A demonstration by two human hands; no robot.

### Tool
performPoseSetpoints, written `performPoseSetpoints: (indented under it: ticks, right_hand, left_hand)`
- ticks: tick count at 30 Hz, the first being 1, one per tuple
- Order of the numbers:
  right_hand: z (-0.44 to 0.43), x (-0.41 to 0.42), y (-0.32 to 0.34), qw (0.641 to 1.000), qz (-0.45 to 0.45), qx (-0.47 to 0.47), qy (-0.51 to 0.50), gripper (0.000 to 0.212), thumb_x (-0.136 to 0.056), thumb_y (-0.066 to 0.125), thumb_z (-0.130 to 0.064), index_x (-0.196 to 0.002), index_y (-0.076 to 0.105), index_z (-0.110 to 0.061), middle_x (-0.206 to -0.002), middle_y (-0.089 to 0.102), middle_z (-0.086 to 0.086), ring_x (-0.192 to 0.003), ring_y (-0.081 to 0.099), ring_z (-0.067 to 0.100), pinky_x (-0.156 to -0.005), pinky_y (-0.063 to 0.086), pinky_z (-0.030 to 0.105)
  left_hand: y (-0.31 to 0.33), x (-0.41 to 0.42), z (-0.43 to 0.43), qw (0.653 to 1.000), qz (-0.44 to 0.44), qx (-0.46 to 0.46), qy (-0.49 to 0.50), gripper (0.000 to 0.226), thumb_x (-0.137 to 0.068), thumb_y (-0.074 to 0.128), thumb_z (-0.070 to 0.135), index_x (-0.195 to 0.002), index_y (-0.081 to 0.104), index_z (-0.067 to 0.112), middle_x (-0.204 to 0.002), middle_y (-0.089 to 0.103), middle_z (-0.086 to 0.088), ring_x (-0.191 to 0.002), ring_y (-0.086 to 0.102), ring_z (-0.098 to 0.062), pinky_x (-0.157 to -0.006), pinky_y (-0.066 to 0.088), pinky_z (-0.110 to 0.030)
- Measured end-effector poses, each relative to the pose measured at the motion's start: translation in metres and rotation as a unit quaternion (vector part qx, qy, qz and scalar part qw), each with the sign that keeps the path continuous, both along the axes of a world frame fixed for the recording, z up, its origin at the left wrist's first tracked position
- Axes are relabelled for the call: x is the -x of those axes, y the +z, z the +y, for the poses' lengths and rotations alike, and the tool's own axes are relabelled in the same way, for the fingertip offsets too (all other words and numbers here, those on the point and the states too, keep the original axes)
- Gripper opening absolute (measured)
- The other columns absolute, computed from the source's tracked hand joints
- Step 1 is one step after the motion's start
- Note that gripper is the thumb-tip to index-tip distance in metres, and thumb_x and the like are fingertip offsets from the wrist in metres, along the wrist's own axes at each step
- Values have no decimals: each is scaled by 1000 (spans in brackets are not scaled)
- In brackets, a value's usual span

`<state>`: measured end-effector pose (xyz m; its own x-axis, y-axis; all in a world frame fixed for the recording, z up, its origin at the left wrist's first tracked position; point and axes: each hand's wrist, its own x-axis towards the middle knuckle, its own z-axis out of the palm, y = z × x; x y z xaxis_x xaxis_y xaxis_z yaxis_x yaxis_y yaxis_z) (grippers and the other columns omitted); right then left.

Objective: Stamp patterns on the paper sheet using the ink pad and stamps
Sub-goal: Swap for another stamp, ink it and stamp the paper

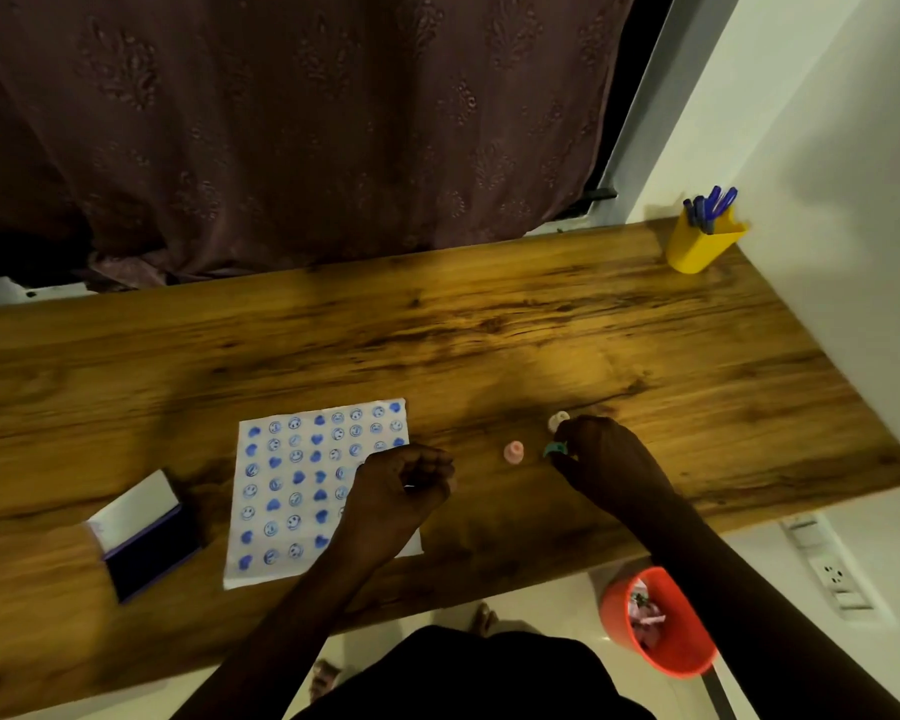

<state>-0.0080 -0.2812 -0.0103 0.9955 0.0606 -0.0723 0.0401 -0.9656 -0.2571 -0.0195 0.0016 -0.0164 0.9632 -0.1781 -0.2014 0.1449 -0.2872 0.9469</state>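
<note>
Fingers of the right hand [601, 457] curl around a small teal stamp [556, 449], pinching it at the hand's left edge, low over the wooden table [541, 330]. Just beyond that hand, on the far side, a cream stamp [558, 420] sits on the wood, and a pink stamp [514, 453] stands upright a little to the left, between the two hands and touching neither. The left hand [406, 483] hovers as a loose fist over the right edge of the paper sheet [302, 491]; its fingers are curled inward, but whether they enclose anything cannot be told. The sheet lies flat near the table's near edge, slightly turned, and is covered with rows of blue prints, hearts alternating with smiling faces, part of the right columns hidden under the left hand and wrist. Left of the paper, apart from it, the ink pad [149, 550] lies open, its dark pad facing up and its pale lid [133, 504] raised on the far side. At the far right corner of the table a yellow holder [697, 249] carries several blue pens [710, 205], close to the white wall [827, 148]. A brown patterned curtain [281, 122] hangs behind the table. On the floor at the near right stands an orange bin [619, 615] with scraps inside.
</note>
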Motion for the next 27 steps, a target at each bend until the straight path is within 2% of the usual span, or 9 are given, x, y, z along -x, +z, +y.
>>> performPoseSetpoints:
  ticks: [2, 4, 7, 10, 12, 14, 18, 23, 27]
  right_hand:
    - [1, -2, 7, 998, -8, -50, -28, 26, -89, 73, -35, -106, 77, -16, -102, 79, 5, -95, 74, 23, -79, 59, 35]
    - [2, -2, 15, 992, 4, -114, -58, 21, -88, 74, -37, -86, 79, -16, -81, 78, 1, -76, 75, 16, -66, 57, 31]
    - [16, 0, 30, 950, 72, -276, -126, 30, -86, 74, -47, -71, 78, -21, -65, 75, -3, -56, 68, 4, -50, 47, 18]
    - [44, 4, 40, 888, 119, -410, -171, 37, -82, 76, -53, -72, 80, -18, -68, 77, 3, -52, 65, 6, -49, 49, 20]
    - [61, 6, 44, 851, 145, -472, -179, 37, -83, 77, -52, -80, 81, -15, -72, 77, 7, -55, 64, 8, -51, 49, 23]
    - [77, 9, 45, 821, 167, -518, -171, 37, -82, 78, -52, -91, 80, -16, -75, 77, 7, -59, 66, 7, -53, 49, 24]
    - [105, 11, 47, 800, 199, -541, -166, 36, -85, 75, -51, -99, 79, -18, -79, 77, 6, -64, 67, 8, -58, 51, 23]
    - [136, 11, 52, 816, 238, -509, -135, 39, -93, 63, -55, -103, 77, -21, -75, 75, 2, -61, 63, 6, -55, 49, 21]
    - [152, 11, 51, 833, 250, -488, -79, 41, -98, 55, -55, -102, 77, -21, -66, 69, -8, -55, 55, 2, -50, 45, 16]
  left_hand:
    - [1, 0, 1, 1000, 0, 9, 2, 29, -84, 84, 9, -98, 79, 34, -97, 82, 20, -92, 77, 2, -75, 56, -9]
    - [4, 0, 1, 1000, -3, 12, 3, 28, -84, 84, 11, -102, 80, 33, -98, 82, 19, -93, 76, 3, -76, 55, -8]
    - [8, 1, -1, 1000, -2, 25, 6, 28, -84, 85, 16, -108, 79, 31, -97, 83, 16, -95, 76, 2, -78, 56, -10]
    - [13, 2, -2, 999, -7, 49, 10, 30, -84, 86, 18, -112, 79, 25, -96, 82, 18, -94, 77, 2, -79, 58, -14]
    - [16, 2, -1, 997, -6, 77, 15, 33, -84, 85, 14, -115, 79, 20, -100, 83, 10, -98, 78, -7, -87, 62, -25]
    - [18, 2, 4, 995, -15, 95, 20, 33, -84, 84, 10, -113, 79, 27, -104, 83, 7, -102, 78, -11, -91, 63, -32]
    - [20, 4, 20, 994, -22, 99, 42, 44, -84, 84, 8, -102, 80, 48, -106, 83, 12, -104, 78, -12, -91, 64, -40]
    - [20, 12, 46, 993, -32, 97, 59, 30, -80, 88, 27, -104, 81, 43, -104, 84, 10, -101, 80, -12, -93, 63, -45]
    - [23, 18, 62, 993, -41, 86, 65, 35, -82, 87, 22, -104, 80, 48, -106, 83, 12, -103, 79, -11, -93, 64, -41]
